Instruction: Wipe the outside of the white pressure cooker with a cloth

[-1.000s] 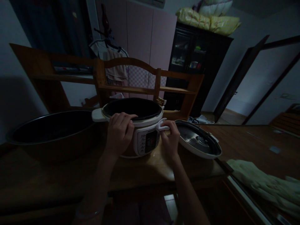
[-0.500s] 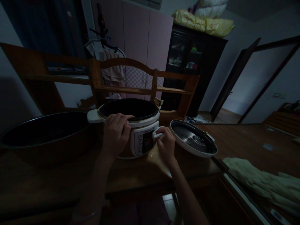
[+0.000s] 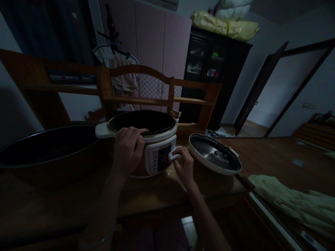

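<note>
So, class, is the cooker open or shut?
The cooker is open: its black inside shows, and the lid is off, beside it.

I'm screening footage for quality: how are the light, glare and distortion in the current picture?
Head view: dim, the inside of the basin nearly black; head view: soft glare on the table by the cooker, bright reflections on the lid; head view: the door leans, suggesting wide-angle distortion.

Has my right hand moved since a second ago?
Yes, downward: your right hand, pinching the white cloth, now sits lower against the front of the cooker.
</note>
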A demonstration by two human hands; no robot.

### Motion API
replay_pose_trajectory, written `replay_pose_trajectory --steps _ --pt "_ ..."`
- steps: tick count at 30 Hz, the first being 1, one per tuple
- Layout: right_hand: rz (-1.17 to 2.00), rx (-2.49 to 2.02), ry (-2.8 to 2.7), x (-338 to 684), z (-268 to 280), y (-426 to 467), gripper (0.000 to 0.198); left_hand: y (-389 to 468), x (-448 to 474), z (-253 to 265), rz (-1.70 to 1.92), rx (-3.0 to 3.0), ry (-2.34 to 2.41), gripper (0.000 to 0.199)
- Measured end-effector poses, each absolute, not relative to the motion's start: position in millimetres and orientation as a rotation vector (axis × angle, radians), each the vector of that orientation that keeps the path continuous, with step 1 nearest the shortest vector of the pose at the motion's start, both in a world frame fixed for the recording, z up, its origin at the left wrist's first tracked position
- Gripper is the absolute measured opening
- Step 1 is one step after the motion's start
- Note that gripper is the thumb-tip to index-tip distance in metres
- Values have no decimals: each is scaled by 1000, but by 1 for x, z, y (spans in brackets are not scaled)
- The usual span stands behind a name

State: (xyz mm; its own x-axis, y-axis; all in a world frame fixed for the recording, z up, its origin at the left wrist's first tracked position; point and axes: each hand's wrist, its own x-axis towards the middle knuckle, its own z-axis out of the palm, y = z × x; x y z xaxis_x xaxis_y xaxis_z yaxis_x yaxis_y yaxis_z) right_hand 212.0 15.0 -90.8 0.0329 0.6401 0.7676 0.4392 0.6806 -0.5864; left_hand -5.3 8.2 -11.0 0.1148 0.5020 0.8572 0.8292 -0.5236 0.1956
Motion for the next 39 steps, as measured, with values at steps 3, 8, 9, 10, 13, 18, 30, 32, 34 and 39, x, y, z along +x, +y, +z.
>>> replay_pose_trajectory --steps 3,8,9,10,13,18,30,32,34,39 --pt "212 -897 -1604 212 -95 15 17 8 -6 -11 -1359 -2062 -1308 34" --pt "250 -898 -1604 214 -100 14 18 9 -6 -11 -1360 -2063 -1311 35" --pt "255 -898 -1604 214 -100 14 18 9 -6 -11 -1360 -2064 -1307 35" --pt "259 -898 -1607 214 -101 13 18 9 -6 -11 -1359 -2066 -1305 35" --pt "261 -899 -1618 214 -103 12 21 9 -6 -11 -1357 -2067 -1307 36" --pt "277 -906 -1637 215 -105 11 22 9 -6 -10 -1358 -2067 -1306 35" --pt "313 -929 -1661 217 -112 8 24 8 -6 -11 -1364 -2069 -1302 35" --pt "316 -935 -1666 218 -113 7 24 9 -6 -10 -1367 -2068 -1303 35" --pt "325 -938 -1674 219 -113 7 24 9 -6 -10 -1365 -2068 -1303 35" --pt "369 -956 -1689 220 -113 2 26 10 -5 -10 -1372 -2067 -1295 35"
